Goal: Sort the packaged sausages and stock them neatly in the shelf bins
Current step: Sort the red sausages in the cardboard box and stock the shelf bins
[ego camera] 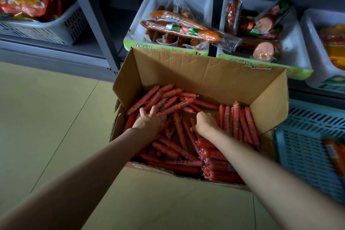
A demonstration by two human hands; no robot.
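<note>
An open cardboard box (214,80) stands on the floor, filled with several thin red packaged sausages (173,144). Both my hands are inside it. My left hand (150,120) lies on the loose pile at the left, fingers spread over the sausages and curling around a few. My right hand (205,122) is curled down into the pile at the middle, next to a neat upright row of sausages (239,123); its fingertips are hidden. Behind the box, two white shelf bins hold larger vacuum-packed sausages: the left bin (138,24) and the right bin (296,50).
A third white bin (315,43) with yellow packs sits at far right. A blue plastic basket (306,144) stands right of the box. A white basket (61,28) with red snack bags is on the left shelf. A grey shelf post (93,15) rises between. Beige tiled floor lies left.
</note>
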